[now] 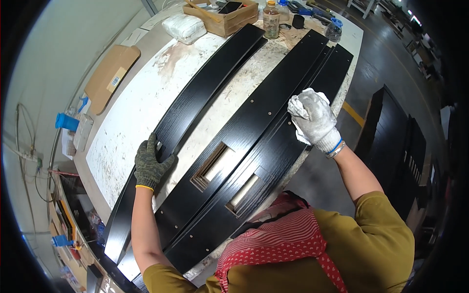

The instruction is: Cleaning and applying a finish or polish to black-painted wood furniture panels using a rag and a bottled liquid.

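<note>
Black wood panels across worktable [132,112] — left hand [150,165], dark glove, fingers flat on left panel [195,97], not gripping. Right hand [315,122], white glove, clamped on white rag [305,97] — pressed onto right panel [273,146] near slotted middle panel [254,122].

Your left hand [150,165] is in a green camo-speckled glove with a yellow cuff, your right hand [315,122] in a white glove, bunched around a white rag [302,103]. The long panels [254,117] are glossy black with pale wood showing in the cutouts. The worktop [132,117] is off-white with brownish stains. Your shirt's mustard yellow, and the apron [288,239] is red with white stripes and dots. There's a tan wooden box [229,19] at the far edge.
</note>
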Demonstrator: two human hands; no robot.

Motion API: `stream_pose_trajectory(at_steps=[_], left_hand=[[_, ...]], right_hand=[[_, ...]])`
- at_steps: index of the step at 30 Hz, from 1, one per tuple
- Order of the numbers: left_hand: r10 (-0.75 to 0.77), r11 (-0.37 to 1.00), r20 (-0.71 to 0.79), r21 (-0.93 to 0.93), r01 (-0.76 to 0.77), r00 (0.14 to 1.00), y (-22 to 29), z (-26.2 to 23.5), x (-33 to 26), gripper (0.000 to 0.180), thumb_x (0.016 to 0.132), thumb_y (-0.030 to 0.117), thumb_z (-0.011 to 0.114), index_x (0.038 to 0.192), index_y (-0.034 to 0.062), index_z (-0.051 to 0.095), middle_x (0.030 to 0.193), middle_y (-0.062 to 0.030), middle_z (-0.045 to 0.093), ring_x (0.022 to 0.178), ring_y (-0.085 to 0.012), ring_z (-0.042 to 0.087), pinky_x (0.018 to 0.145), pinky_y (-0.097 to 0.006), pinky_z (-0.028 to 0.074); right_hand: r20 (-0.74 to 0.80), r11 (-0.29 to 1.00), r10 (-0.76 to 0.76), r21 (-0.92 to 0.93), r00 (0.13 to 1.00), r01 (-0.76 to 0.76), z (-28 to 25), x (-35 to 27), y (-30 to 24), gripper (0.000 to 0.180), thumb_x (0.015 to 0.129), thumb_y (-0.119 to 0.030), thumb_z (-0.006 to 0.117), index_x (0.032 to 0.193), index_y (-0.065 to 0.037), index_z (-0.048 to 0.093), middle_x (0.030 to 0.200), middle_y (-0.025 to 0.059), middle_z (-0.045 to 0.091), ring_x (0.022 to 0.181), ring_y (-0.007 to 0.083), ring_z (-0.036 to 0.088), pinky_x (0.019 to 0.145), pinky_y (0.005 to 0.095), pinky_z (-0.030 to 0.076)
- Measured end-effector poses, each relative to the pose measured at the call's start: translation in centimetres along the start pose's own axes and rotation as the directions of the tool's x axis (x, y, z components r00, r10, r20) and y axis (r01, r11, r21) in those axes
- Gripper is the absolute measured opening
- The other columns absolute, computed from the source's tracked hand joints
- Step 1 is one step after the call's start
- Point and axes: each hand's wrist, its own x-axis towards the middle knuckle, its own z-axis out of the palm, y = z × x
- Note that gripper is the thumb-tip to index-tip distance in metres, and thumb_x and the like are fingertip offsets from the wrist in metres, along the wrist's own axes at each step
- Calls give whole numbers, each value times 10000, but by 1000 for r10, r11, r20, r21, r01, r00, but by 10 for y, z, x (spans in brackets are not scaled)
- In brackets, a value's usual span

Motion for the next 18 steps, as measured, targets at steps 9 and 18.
stream_pose_trajectory(at_steps=[9,18], left_hand=[[-48,993,208,112,25,977,-10,-8,25,1243,610,484,892,1581,105,214,1545,-236,352,1419,-400,357,1175,-429,332],[172,964,-44,212,-159,984,-3,-10,11,1046,720,416,855,1537,62,307,1498,-249,414,1330,-388,475,1101,-457,417]], right_hand=[[114,992,123,-45,986,-119,-10,4,-11,314,801,-316,745,964,-56,681,1014,123,661,979,321,627,874,424,474],[294,890,294,264,910,-373,-43,-1,14,178,892,-204,597,903,-32,642,855,133,675,843,338,663,777,393,545]])
